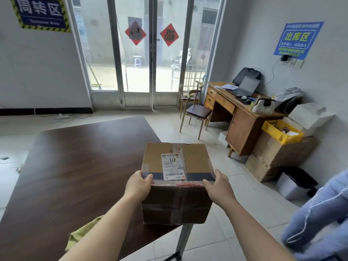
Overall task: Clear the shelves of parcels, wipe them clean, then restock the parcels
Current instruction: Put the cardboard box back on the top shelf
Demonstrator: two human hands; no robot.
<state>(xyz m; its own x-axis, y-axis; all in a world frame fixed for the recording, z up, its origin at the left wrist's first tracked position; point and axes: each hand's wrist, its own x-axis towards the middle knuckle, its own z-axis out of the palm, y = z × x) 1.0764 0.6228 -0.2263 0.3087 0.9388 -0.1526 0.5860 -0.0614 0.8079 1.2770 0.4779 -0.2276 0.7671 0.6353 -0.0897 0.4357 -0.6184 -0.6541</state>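
Cardboard parcel (177, 181) clamped between my left hand (138, 187) and right hand (219, 187), thumbs on top edge, box over near right corner of dark wooden table (75, 166), label marked 10 up, green cloth (84, 234) under my left forearm.

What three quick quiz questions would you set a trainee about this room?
1. True or false: the left hand and the right hand both hold the cardboard parcel.
2. Which number is handwritten on the parcel's label? A) 10 B) 25 C) 7
3. Fill in: the yellow-green cloth lies on the dark brown ___.
Key: 1 true; 2 A; 3 table.
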